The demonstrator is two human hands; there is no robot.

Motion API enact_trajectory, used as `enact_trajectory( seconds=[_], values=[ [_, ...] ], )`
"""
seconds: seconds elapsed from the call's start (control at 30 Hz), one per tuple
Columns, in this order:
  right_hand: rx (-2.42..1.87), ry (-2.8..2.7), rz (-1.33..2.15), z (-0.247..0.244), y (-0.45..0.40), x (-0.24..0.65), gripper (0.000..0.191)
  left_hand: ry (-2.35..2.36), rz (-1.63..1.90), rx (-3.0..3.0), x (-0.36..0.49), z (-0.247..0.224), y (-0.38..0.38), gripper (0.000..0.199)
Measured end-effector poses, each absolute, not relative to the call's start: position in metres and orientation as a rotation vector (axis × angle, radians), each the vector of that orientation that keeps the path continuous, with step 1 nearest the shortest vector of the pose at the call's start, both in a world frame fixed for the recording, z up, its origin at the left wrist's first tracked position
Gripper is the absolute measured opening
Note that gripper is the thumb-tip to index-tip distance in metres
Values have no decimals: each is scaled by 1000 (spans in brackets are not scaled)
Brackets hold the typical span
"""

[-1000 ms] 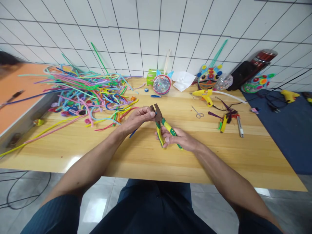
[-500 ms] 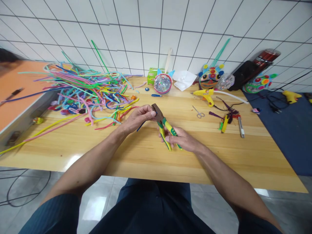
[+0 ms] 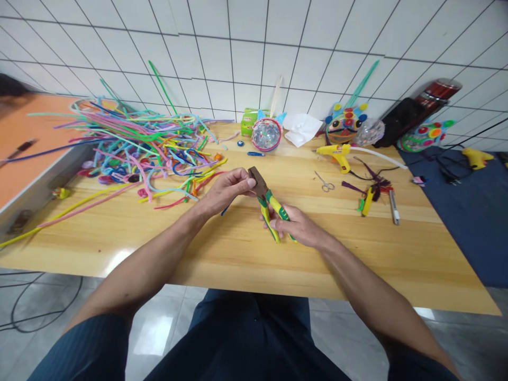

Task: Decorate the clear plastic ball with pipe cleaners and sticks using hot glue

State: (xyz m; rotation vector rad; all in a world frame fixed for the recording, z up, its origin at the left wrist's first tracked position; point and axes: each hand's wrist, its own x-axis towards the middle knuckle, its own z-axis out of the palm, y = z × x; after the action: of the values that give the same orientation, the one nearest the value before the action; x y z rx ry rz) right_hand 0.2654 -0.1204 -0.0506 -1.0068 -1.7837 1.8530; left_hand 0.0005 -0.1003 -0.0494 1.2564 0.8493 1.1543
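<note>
My right hand [image 3: 291,225] is wrapped round the yellow-and-green handles of the pliers [image 3: 261,186], whose dark, rusty-looking jaws point up and away from me. Close against those jaws, my left hand [image 3: 230,191] pinches a dark blue pipe cleaner [image 3: 226,208]. One end of the pipe cleaner sticks out below the left fingers; the rest is hidden by the hand. Whether the jaws bite on it I cannot tell. Both hands hover above the middle of the wooden table [image 3: 246,259].
A heap of colourful pipe cleaners [image 3: 135,137] covers the table's back left. Along the wall stand a decorated clear ball [image 3: 266,135], a green box [image 3: 248,123] and a colourful face ornament [image 3: 343,124]. A yellow glue gun [image 3: 336,155], small scissors [image 3: 326,185] and a box cutter [image 3: 394,207] lie right.
Almost nothing differs. The view has shifted very slightly, while both hands keep their hold on the pliers and the blue pipe cleaner.
</note>
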Motion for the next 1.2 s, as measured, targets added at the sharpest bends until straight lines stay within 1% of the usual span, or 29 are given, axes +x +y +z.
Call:
enact_trajectory(
  seconds=[0.17, 0.47, 0.83, 1.07, 1.2],
  values=[
    [-1052, -1784, 1815, -51, -121, 266, 35, 850, 1144, 1254, 0, -51, -100, 60],
    [-1009, -1795, 1830, -52, -120, 266, 33, 875, 1110, 1280, 0, -53, -99, 56],
    [-983, -1846, 1800, -57, -120, 269, 33, 907, 1122, 1293, 3, -50, -102, 60],
    [-1050, -1946, 1626, -51, -120, 266, 18, 906, 1135, 1339, 2, -53, -100, 60],
    [-1129, -1884, 1641, -54, -123, 261, 24, 904, 1167, 1341, 4, -54, -101, 61]
  ],
)
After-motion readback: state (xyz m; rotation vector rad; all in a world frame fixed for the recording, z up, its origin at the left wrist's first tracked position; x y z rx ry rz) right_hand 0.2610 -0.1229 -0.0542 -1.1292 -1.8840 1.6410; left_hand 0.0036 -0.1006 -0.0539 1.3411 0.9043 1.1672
